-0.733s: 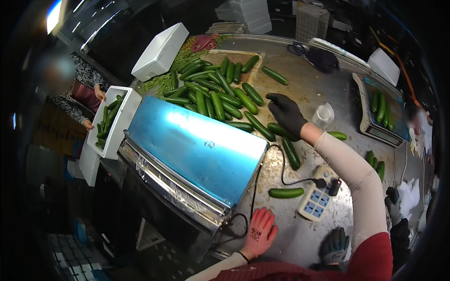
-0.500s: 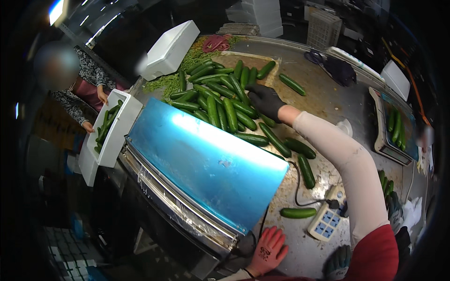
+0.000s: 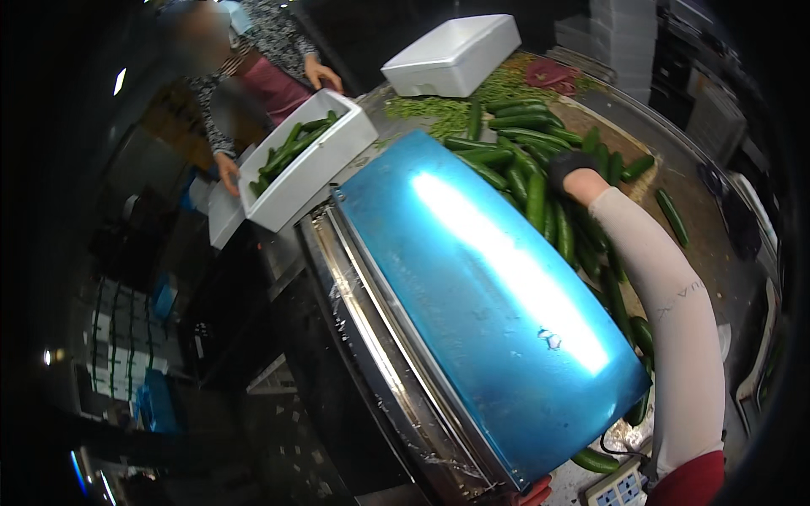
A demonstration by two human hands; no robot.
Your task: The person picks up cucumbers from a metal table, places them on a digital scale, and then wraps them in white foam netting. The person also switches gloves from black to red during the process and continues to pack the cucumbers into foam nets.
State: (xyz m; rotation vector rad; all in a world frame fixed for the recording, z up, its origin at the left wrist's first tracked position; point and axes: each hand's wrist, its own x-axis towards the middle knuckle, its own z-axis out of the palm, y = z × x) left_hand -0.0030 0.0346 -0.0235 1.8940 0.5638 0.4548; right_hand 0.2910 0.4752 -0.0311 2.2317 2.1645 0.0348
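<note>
My right hand (image 3: 570, 171), in a black glove, reaches over a heap of green cucumbers (image 3: 537, 202). Its fingers are lost in dark shade against the pile, so whether it grips one is unclear. A pale sleeve cover (image 3: 666, 278) runs down that arm to a red sleeve. Only a bit of my left hand (image 3: 535, 492), in a red glove, shows at the lower edge, beside the corner of a blue-topped metal unit (image 3: 472, 337); its fingers are mostly hidden. One cucumber (image 3: 596, 460) lies close to that corner.
Across the unit, a person's hands (image 3: 228, 173) hold a white foam box (image 3: 359, 133) with cucumbers inside. A second foam box (image 3: 451, 55) sits near thin green stalks (image 3: 430, 110). A power strip (image 3: 620, 487) lies at the lower right; a lone cucumber (image 3: 672, 217) rests right of the heap.
The view has swung left, so the table and unit sit further right. My right hand stays at the cucumber heap. My left hand has mostly slipped out of view; the person's box is more level.
</note>
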